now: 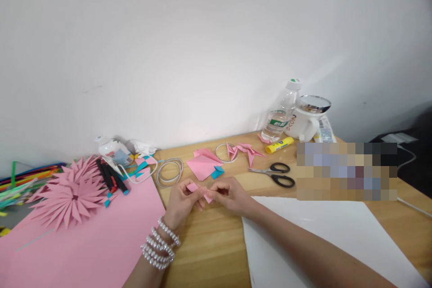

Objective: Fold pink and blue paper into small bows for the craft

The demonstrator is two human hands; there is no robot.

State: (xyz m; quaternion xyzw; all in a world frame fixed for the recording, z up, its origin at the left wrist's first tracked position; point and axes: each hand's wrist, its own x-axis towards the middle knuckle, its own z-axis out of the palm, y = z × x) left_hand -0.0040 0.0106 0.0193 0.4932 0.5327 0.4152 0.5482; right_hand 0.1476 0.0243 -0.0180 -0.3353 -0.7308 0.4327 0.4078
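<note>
A small folded piece of pink paper [193, 187] is pinched between my two hands, low over the wooden table. My left hand [184, 200], with pearl bracelets at the wrist, closes on its left end. On the right end, the fingers of my right hand [227, 194] are closed; they hide part of the paper. Just beyond the hands lie larger pink paper sheets [201, 164] and a small blue folded paper [218, 171]. Several pink folded paper pieces [248, 149] rest farther back to the right.
Black-handled scissors [278, 174] and a yellow glue stick [280, 145] lie right of the hands. Behind stand a water bottle [280, 112] and a white mug [303, 121]. White board [320, 238] lies at right. At left, spiky pink paper flowers [74, 195] and markers [110, 175] sit on pink card [101, 252].
</note>
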